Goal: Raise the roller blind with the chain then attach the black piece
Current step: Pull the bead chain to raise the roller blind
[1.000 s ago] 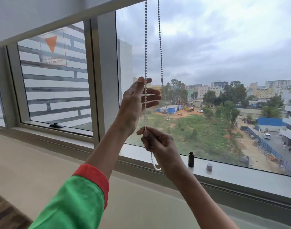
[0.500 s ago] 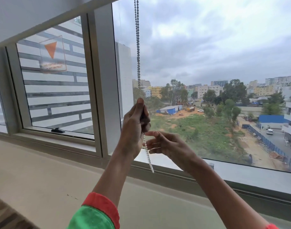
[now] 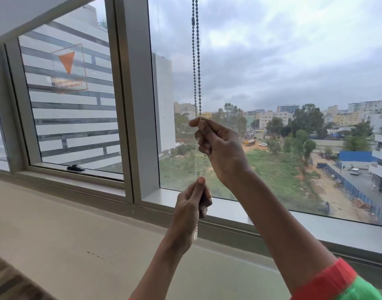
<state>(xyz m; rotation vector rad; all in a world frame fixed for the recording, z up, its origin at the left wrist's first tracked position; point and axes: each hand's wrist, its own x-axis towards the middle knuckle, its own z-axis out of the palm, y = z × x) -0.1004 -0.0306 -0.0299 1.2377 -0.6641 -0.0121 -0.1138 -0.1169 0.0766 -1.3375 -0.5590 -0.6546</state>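
The beaded chain (image 3: 196, 61) hangs as a double strand from above the frame, in front of the large window pane. My right hand (image 3: 220, 146) is the upper one and pinches the chain between thumb and fingers at about mid-height. My left hand (image 3: 192, 204) is lower, a fist closed round the chain just above the sill, thumb on top. The chain's white bottom loop (image 3: 195, 232) dangles below that fist. No black piece shows in this view; my right forearm covers part of the sill.
A thick grey window post (image 3: 133, 94) stands just left of the chain. Beyond the post is a smaller pane with an orange triangle sticker (image 3: 67, 66) and a black latch (image 3: 76, 168). The wide beige sill (image 3: 55, 224) runs below the windows.
My hands have swapped heights: the right hand rose from below to grip the chain high, and the left hand slid down near the sill. The view has shifted, and the black piece is out of sight.
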